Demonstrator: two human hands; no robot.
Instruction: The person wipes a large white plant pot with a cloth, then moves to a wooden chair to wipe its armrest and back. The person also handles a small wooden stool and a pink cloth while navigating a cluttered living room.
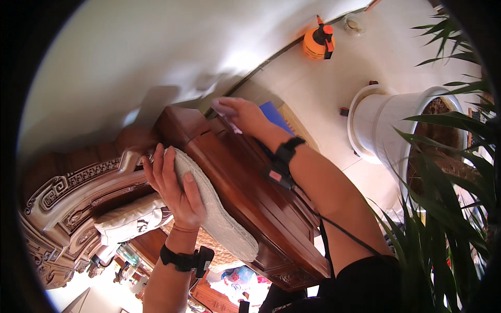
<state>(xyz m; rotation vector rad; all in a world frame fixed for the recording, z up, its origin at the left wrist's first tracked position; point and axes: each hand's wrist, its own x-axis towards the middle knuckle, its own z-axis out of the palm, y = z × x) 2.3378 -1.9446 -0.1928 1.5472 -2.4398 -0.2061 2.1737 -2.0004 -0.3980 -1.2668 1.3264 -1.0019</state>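
Observation:
My left hand [176, 186] lies spread against a long cream textured cushion pad [219, 215], thumb on its face and fingers at its upper end. The pad leans along the inner side of a dark red wooden armrest [238, 187] of a carved bench. At the far side of the armrest, near the wall, my right hand [238, 111] grips a pale lilac cloth [231, 121] that hangs from its fingers. The carved wooden backrest [86, 176] curves away at the left. Black bands with small devices sit on both wrists.
A blue object [276, 117] and a cardboard box [299, 127] are behind the right forearm. An orange spray bottle [319, 43] stands by the wall. A large white plant pot [379, 117] with long green leaves [442, 207] stands right. A printed pillow [131, 221] rests on the bench.

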